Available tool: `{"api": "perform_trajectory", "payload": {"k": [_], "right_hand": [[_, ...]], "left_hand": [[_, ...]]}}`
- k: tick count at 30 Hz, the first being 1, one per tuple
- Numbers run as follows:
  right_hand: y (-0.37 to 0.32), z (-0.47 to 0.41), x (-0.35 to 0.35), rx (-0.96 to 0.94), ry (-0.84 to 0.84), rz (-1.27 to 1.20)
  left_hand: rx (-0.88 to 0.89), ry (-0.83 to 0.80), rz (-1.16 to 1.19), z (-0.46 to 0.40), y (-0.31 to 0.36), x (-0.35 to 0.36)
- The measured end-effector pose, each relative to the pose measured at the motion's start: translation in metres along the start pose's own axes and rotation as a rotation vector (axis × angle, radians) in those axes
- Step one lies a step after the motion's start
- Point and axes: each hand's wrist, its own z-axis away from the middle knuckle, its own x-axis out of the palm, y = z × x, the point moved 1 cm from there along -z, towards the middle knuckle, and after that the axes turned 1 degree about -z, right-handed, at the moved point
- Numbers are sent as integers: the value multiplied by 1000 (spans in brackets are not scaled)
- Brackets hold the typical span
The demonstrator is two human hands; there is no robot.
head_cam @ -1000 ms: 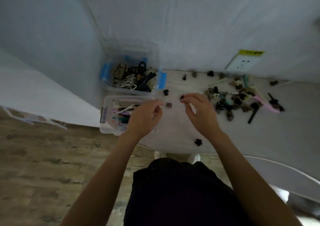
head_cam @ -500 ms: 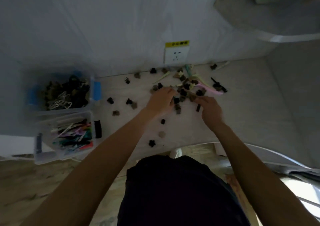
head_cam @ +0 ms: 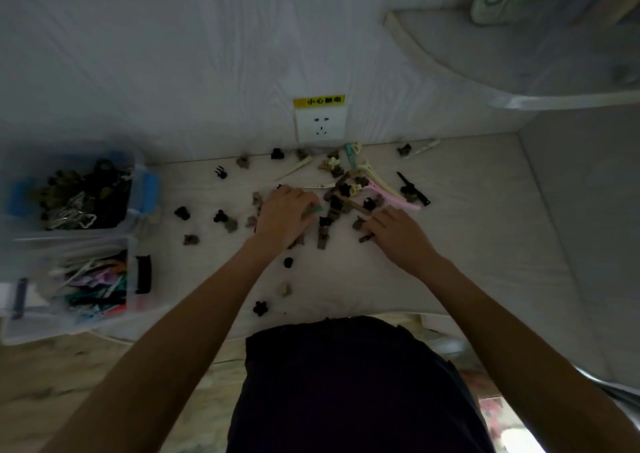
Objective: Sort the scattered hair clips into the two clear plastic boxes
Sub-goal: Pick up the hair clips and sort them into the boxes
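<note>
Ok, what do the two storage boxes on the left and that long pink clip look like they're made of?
Both boxes, far one and near one, look like clear glossy plastic: their contents show through the walls. The far box has blue latches, likely plastic too. The pink clip looks like smooth moulded plastic in one even colour, though the dim, blurred picture leaves its finish uncertain.

Small dark and tan hair clips (head_cam: 332,206) lie scattered right of two part-filled clear plastic boxes (head_cam: 136,192).

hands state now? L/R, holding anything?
Left hand: fingers curled on a teal clip at the pile.
Right hand: fingers flat on the clips, palm down; no grip visible.
</note>
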Motion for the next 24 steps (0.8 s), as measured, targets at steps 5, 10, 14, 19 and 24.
{"api": "perform_trajectory", "payload": {"k": [5, 10, 14, 19, 24], "right_hand": [[-3, -8, -22, 319, 96, -284], [-19, -39, -15, 408, 96, -374], [-22, -59, -23, 448, -101, -157], [-24, -64, -21, 467, -152, -69], [-20, -46, -26, 500, -1, -238]], "left_hand": [[-38, 69, 134, -33, 14, -6], [-141, -118, 24, -49, 6, 6], [-172, -107, 56, -40, -1, 6], [-220, -147, 67, -27, 4, 5], [-279, -19, 209, -27, 10, 2]]}}
